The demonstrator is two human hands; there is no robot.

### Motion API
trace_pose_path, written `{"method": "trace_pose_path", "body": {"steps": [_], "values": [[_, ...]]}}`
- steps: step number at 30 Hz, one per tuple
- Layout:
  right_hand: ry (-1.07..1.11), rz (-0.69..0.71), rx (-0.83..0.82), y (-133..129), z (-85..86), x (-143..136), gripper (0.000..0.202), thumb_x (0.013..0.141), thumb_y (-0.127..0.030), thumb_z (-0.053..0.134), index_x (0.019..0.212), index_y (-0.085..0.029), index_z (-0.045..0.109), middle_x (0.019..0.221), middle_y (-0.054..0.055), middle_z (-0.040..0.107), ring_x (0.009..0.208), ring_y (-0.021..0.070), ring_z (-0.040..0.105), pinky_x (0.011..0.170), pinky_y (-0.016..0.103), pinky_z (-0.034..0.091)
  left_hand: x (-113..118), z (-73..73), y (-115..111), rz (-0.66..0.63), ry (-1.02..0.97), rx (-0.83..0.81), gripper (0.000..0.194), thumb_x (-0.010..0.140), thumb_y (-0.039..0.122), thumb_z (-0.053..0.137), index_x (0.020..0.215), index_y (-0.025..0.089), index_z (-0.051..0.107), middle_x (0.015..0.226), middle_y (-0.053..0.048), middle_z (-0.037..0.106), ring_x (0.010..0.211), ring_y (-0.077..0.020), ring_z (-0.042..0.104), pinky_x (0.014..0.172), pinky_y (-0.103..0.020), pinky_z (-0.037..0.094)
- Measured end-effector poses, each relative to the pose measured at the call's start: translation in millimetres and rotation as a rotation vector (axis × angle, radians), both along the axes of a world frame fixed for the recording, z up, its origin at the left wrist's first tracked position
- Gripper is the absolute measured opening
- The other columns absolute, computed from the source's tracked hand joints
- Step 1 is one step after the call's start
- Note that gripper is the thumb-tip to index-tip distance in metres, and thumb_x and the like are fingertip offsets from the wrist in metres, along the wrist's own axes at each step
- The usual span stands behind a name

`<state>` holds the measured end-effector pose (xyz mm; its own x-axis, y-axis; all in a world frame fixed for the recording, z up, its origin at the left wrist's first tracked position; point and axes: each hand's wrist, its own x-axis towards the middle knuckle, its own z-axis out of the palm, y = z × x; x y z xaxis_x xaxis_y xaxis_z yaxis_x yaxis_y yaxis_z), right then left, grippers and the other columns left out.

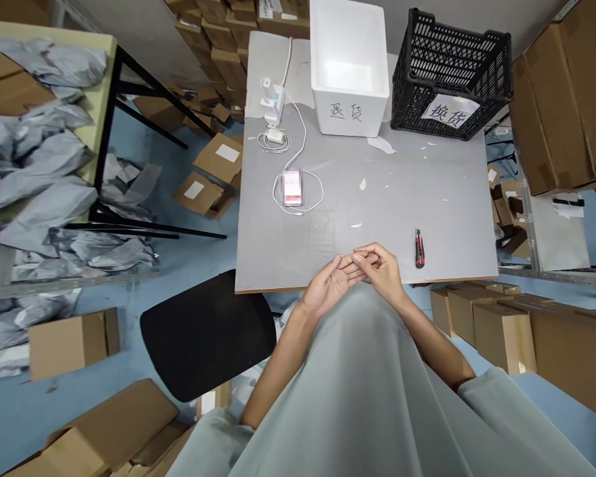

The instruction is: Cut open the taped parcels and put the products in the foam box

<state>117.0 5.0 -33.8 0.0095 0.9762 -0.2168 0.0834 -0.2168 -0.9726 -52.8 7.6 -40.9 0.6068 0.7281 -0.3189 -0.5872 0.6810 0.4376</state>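
Observation:
My left hand [328, 286] is turned palm up at the front edge of the grey-topped table [402, 199], its fingers stretched out and nothing lying on the palm. Across those fingertips my right hand [383, 273] is closed, thumb and fingers pinching the ends of the left fingers. No other object shows between the two hands. A red and black utility knife [420, 249] lies on the table to the right of them. Farther up and to the left rests a small blurred device with a pinkish screen [293, 188], a white cable [322, 189] looped around it.
At the table's back stand a white foam box [347, 109] and a black plastic crate [407, 103], both with handwritten labels. A power strip [274, 106] lies back left. A black chair [203, 338] is at my left. Cardboard boxes [546, 344] and grey parcels [44, 165] surround me.

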Motion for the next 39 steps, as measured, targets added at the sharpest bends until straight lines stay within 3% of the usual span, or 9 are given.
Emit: {"method": "trace_pose_path", "body": {"steps": [6,11,15,18,22,26,30,35,39], "values": [[0.035,-0.040,-0.053,-1.4,-0.5,1.1,0.058,0.092,-0.082,0.080,0.104,-0.025,0.082,0.096,0.006,0.084,0.098,0.0275,0.081,0.089,0.039,0.067,-0.4,5.0,-2.5,-0.017,0.049,0.020,0.053,0.108,0.056,0.073,0.141,0.016,0.084,0.158,-0.020,0.072,0.165,-0.0429,0.053,0.142,-0.061,0.031],[0.155,-0.277,-0.220,-14.2,-3.8,19.5,0.072,0.094,-0.095,0.065,0.092,-0.024,0.078,0.092,0.011,0.086,0.100,0.0315,0.085,0.088,0.043,0.069,3.4,2.9,-1.2,-0.121,0.161,-0.037,0.049,0.104,0.049,0.080,0.134,0.011,0.086,0.153,-0.026,0.074,0.162,-0.0466,0.055,0.141,-0.060,0.034],[0.241,-0.511,-0.209,-60.8,4.4,44.1,0.072,0.095,-0.093,0.067,0.109,-0.024,0.080,0.112,0.015,0.089,0.105,0.0306,0.087,0.093,0.044,0.068,12.0,-18.0,-4.4,-0.192,0.293,-0.098,0.051,0.100,0.052,0.082,0.137,0.015,0.083,0.151,-0.023,0.076,0.154,-0.0426,0.065,0.140,-0.059,0.036],[0.228,-0.729,-0.178,-109.3,14.0,63.1,0.069,0.097,-0.090,0.069,0.117,-0.025,0.081,0.121,0.015,0.089,0.107,0.0296,0.087,0.096,0.044,0.067,33.1,-38.2,-1.0,-0.315,0.379,-0.102,0.049,0.100,0.053,0.080,0.137,0.021,0.082,0.157,-0.018,0.075,0.155,-0.0383,0.065,0.142,-0.057,0.035],[0.200,-1.026,-0.151,-182.7,24.0,97.9,0.070,0.095,-0.090,0.072,0.117,-0.024,0.082,0.125,0.015,0.088,0.110,0.0295,0.086,0.097,0.043,0.066,93.0,-45.1,-5.3,-0.523,0.400,-0.034,0.047,0.099,0.052,0.080,0.135,0.023,0.082,0.157,-0.016,0.075,0.157,-0.0357,0.063,0.143,-0.054,0.035],[0.210,-1.266,-0.107,-257.7,24.3,138.1,0.071,0.094,-0.090,0.073,0.117,-0.023,0.081,0.125,0.016,0.088,0.112,0.0304,0.086,0.099,0.044,0.066,162.0,-27.2,-26.8,-0.672,0.423,0.096,0.047,0.096,0.053,0.083,0.133,0.023,0.084,0.152,-0.016,0.078,0.152,-0.0366,0.067,0.142,-0.057,0.036],[0.255,-1.428,-0.050,-321.1,11.0,193.8,0.070,0.094,-0.089,0.073,0.117,-0.023,0.081,0.125,0.016,0.088,0.113,0.0311,0.086,0.100,0.045,0.065,241.0,-13.4,-57.6,-0.719,0.456,0.250,0.047,0.096,0.052,0.083,0.132,0.022,0.085,0.150,-0.016,0.079,0.150,-0.0370,0.069,0.142,-0.058,0.036],[0.304,-1.496,-0.005,-394.1,-7.3,288.6,0.066,0.096,-0.087,0.071,0.117,-0.025,0.081,0.126,0.015,0.088,0.113,0.0310,0.085,0.101,0.046,0.065,363.5,-19.7,-132.1,-0.779,0.498,0.298,0.048,0.098,0.048,0.078,0.137,0.019,0.080,0.159,-0.020,0.073,0.154,-0.0372,0.066,0.142,-0.058,0.036],[0.303,-1.522,0.011,-440.7,-8.9,359.2,0.063,0.099,-0.085,0.069,0.120,-0.026,0.081,0.128,0.014,0.087,0.114,0.0308,0.084,0.103,0.047,0.064,450.6,-26.0,-204.7,-0.872,0.523,0.254,0.052,0.097,0.047,0.078,0.140,0.018,0.078,0.159,-0.023,0.072,0.157,-0.0397,0.063,0.141,-0.061,0.035]]}}
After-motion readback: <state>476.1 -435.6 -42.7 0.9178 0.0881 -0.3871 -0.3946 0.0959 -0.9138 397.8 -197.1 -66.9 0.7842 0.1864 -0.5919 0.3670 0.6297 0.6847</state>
